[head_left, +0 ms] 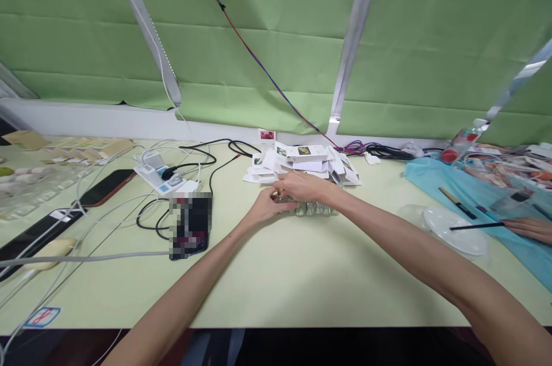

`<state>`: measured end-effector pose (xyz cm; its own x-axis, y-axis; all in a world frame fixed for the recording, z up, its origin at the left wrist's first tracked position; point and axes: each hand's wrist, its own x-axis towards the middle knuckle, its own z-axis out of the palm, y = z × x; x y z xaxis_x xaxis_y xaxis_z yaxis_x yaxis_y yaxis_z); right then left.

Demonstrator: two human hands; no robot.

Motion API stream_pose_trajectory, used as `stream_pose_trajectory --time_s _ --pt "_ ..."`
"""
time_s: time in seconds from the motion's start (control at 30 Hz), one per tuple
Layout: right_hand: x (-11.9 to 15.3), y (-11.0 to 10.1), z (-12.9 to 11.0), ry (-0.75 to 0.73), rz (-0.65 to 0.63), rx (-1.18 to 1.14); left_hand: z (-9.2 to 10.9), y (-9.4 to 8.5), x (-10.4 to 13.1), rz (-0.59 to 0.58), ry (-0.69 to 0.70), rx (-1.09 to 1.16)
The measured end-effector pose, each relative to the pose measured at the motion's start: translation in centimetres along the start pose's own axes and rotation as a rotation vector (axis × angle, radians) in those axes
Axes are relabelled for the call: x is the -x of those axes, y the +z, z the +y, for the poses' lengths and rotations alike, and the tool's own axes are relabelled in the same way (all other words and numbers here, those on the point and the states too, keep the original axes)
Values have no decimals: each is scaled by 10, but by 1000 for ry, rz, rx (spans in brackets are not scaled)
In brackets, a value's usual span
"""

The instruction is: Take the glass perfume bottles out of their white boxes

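Several small clear glass bottles (313, 208) stand in a group on the pale table, in front of a pile of white folded boxes (306, 161). At the left end of this group, my left hand (268, 205) has its fingers curled round something too small to make out. My right hand (297, 186) reaches across from the right and meets the left one there, its fingers bent over the same spot. A small yellowish bit shows between the fingertips. Both hands hide part of the bottles.
To the left on the table (259, 285) lie a phone (192, 225), a power strip (166, 177) and tangled cables. At the right are a white lid (452, 231), a blue sheet (426, 179), a bottle (463, 141) and another person's hand (530, 229) beside a black stick.
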<state>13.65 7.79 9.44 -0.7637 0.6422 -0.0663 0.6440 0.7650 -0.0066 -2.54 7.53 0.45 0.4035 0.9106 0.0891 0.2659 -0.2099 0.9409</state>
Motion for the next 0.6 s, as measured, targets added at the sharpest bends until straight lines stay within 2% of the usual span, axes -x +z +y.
stream_pose_trajectory --time_s 0.3,0.6 --pt "-2 1 3 -19 -7 -66 1 -1 0 -37 27 24" --pt "-2 10 16 -154 75 -187 0 -6 -3 -82 54 -21"
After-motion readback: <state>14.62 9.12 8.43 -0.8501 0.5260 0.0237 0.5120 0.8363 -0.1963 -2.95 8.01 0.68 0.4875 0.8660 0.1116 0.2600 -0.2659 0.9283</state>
